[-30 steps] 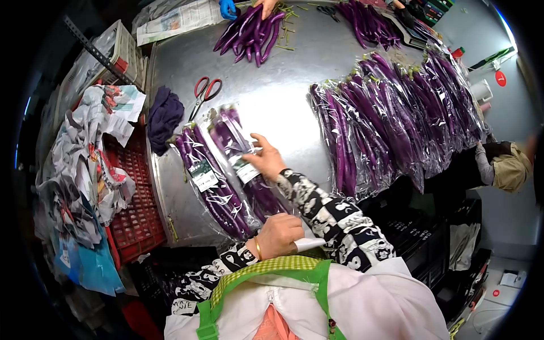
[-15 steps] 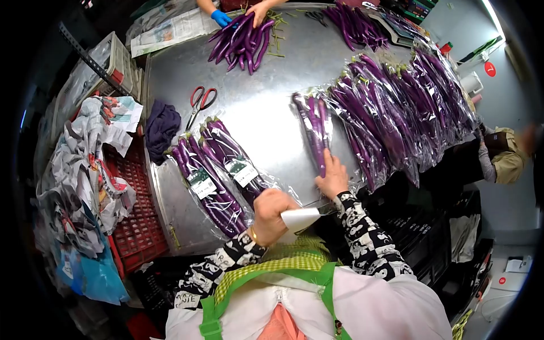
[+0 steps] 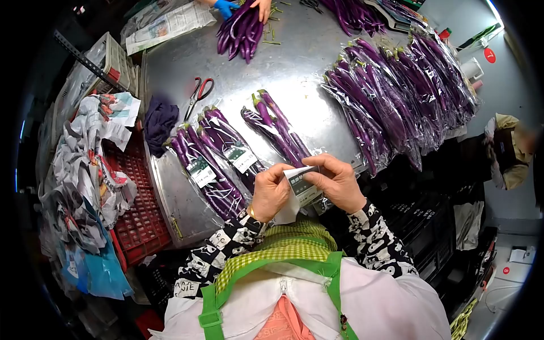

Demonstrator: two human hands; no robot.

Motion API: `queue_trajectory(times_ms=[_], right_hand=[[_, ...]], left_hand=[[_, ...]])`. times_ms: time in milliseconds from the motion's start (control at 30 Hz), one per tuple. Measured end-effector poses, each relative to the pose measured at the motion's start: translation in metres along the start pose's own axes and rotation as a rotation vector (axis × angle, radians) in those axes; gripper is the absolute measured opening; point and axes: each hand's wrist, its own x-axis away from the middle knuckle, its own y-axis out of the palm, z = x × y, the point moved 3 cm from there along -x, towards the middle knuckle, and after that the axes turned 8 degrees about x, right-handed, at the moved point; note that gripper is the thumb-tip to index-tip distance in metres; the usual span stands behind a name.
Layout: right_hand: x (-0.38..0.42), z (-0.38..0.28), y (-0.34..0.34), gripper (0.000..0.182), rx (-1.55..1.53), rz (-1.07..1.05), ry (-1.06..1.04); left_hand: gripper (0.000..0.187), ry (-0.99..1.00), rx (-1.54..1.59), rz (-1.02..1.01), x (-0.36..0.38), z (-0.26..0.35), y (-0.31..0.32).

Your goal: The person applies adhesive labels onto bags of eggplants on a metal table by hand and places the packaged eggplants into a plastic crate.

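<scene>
A strip of printed green-and-white labels [image 3: 304, 188] is held up between my hands, close over the table's near edge. My left hand [image 3: 270, 194] is closed on the left side of the strip, its white backing hanging below. The thumb and fingers of my right hand [image 3: 336, 182] pinch the label's upper right edge. Just beyond my hands lies a clear bag of long purple eggplants [image 3: 277, 127], its near end hidden behind them. To its left are two bagged bundles with labels on them, an outer bundle [image 3: 211, 190] and an inner bundle [image 3: 228, 131].
Many bagged eggplants [image 3: 391, 102] lie on the right of the metal table [image 3: 192, 62]. Red-handled scissors [image 3: 198, 96] and a dark cloth [image 3: 160, 122] are at left, beside a red crate [image 3: 135, 198]. Across the table, another person's hands hold loose eggplants [image 3: 241, 31].
The bag of eggplants has moved left, beside the labelled ones. My right hand has left it and come to the label strip, which now faces up between both hands.
</scene>
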Motion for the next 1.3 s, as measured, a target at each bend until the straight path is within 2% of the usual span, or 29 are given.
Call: queue_trajectory(times_ms=[133,200,333,367,400,500,533,567,633,667,700,767,800,833,867,900,967,1033,1100,1167,1233,1300], right_hand=[[0.003,0.005,0.002,0.024,-0.109,-0.021,0.083],[0.005,0.006,0.000,0.017,-0.220,-0.035,0.137],[0.004,0.017,-0.001,0.011,-0.176,-0.054,0.119],[0.002,0.021,-0.002,0.010,-0.057,-0.027,0.029],[-0.001,0.022,-0.003,0.010,0.061,-0.002,-0.064],[-0.018,0.024,-0.007,0.008,0.130,0.062,-0.201],[-0.025,0.025,-0.012,0.008,0.001,-0.034,0.056],[-0.036,0.019,-0.016,0.009,-0.013,-0.116,0.086],[-0.066,0.021,-0.016,0.010,-0.039,-0.271,0.171],[-0.084,0.028,-0.012,0.011,0.005,-0.275,0.155],[-0.101,0.037,-0.005,0.011,0.018,-0.304,0.138],[-0.140,0.090,0.014,0.019,0.084,-0.381,0.217],[-0.147,0.113,0.020,0.029,0.288,-0.329,0.258],[-0.153,0.125,0.025,0.039,0.492,-0.275,0.300],[-0.148,0.108,0.024,0.064,0.766,-0.127,0.341],[-0.143,0.116,0.023,0.086,0.718,-0.004,0.282],[-0.123,0.116,0.021,0.099,0.755,0.042,0.314],[-0.080,0.118,0.028,0.101,0.777,-0.019,0.202],[-0.044,0.106,0.046,0.093,1.096,-0.148,0.186],[-0.044,0.117,0.046,0.085,1.093,-0.085,0.136],[-0.062,0.119,0.034,0.080,1.087,-0.030,0.159],[-0.087,0.118,0.026,0.080,0.998,-0.104,0.270]], left_hand=[[0.015,-0.012,-0.143,-0.018,-0.001,0.004,0.000],[0.018,-0.031,-0.132,-0.007,0.003,-0.003,0.003],[0.022,-0.065,-0.007,0.038,0.011,-0.033,0.004],[0.022,-0.089,0.075,0.063,0.013,-0.042,0.002],[0.014,-0.101,0.024,0.086,0.015,-0.054,-0.006],[0.007,-0.161,0.013,0.136,0.022,-0.058,-0.010],[0.017,-0.113,-0.065,0.105,0.027,-0.064,-0.016],[0.017,-0.110,-0.071,0.114,0.031,-0.058,-0.025],[0.026,-0.415,-0.663,-0.275,0.040,-0.056,-0.035],[0.025,-0.362,-0.753,-0.302,0.043,-0.055,-0.038],[0.023,-0.371,-0.708,-0.344,0.045,-0.057,-0.041],[0.023,-0.372,-0.914,-0.461,0.043,-0.039,-0.040],[0.023,-0.409,-0.907,-0.541,0.043,-0.027,-0.038],[0.024,-0.342,-0.914,-0.541,0.045,-0.022,-0.035],[0.022,-0.256,-0.882,-0.501,0.045,-0.011,-0.031],[0.021,-0.168,-0.849,-0.460,0.043,-0.001,-0.026],[0.015,0.148,-0.821,-0.305,0.033,0.011,-0.016],[0.013,0.431,-0.762,-0.286,0.013,0.017,-0.010],[0.016,0.562,-0.786,-0.286,-0.002,-0.017,-0.016],[0.017,0.385,-0.982,-0.453,0.002,-0.060,-0.032],[0.018,0.433,-0.962,-0.464,0.012,-0.059,-0.034],[0.017,0.416,-1.009,-0.468,0.020,-0.044,-0.047]])
